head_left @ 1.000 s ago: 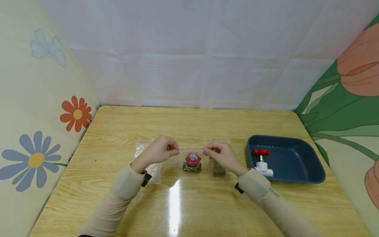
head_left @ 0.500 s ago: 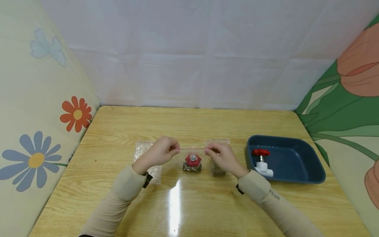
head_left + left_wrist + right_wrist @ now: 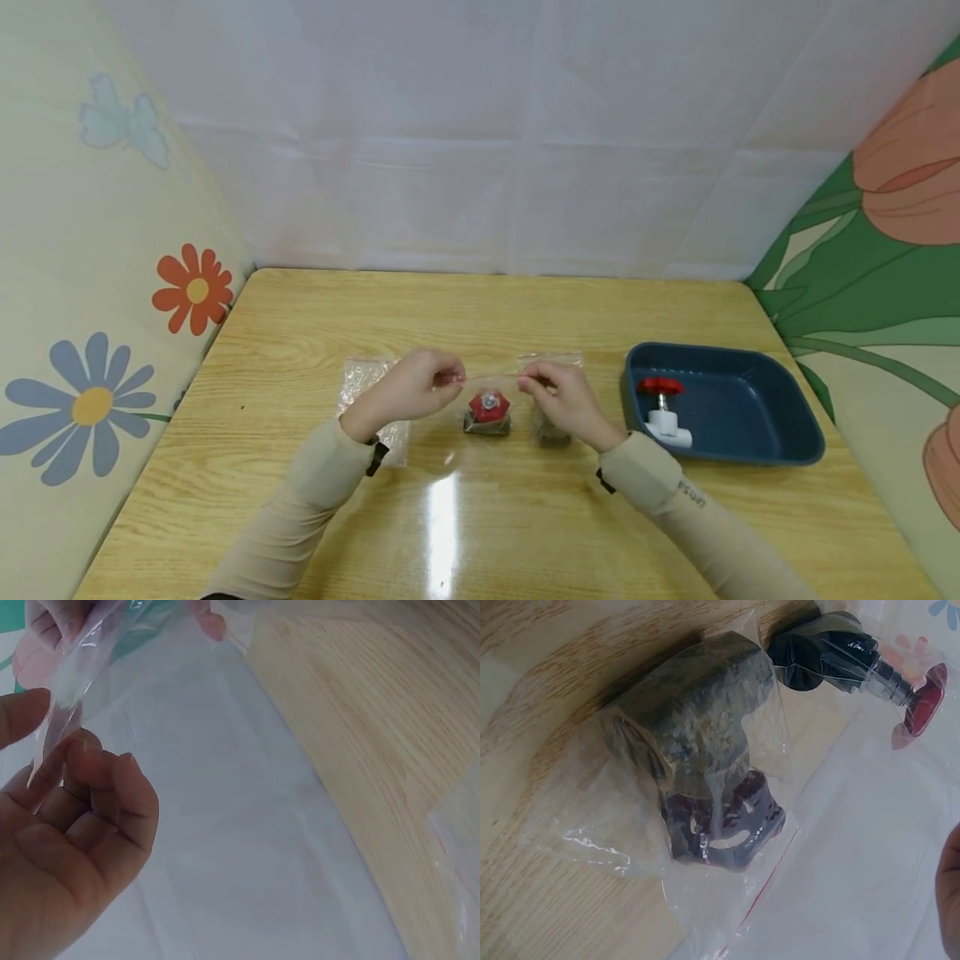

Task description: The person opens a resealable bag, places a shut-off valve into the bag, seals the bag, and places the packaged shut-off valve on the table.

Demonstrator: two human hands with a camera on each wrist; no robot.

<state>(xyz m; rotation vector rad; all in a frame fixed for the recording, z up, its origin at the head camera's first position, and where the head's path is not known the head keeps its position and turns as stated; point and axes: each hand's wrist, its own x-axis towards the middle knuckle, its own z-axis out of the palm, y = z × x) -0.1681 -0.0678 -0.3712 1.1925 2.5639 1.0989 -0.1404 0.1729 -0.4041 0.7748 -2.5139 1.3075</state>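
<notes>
A clear zip bag stands at mid-table, holding a valve with a red handwheel and dark body. My left hand pinches its top edge at the left; in the left wrist view, the plastic passes between thumb and forefinger. My right hand pinches the right end of the same edge, and only a sliver of it shows in the right wrist view. Just below the right hand lies a second bagged valve, brownish-green with a dark red handwheel.
A flat clear bag lies under my left forearm. At the right sits a dark blue tray with a white valve with a red handwheel inside. A white cloth backs the wooden table.
My left hand has slid slightly right along the bag's top edge, and the stretch between the hands is shorter. The right hand has hardly moved.
</notes>
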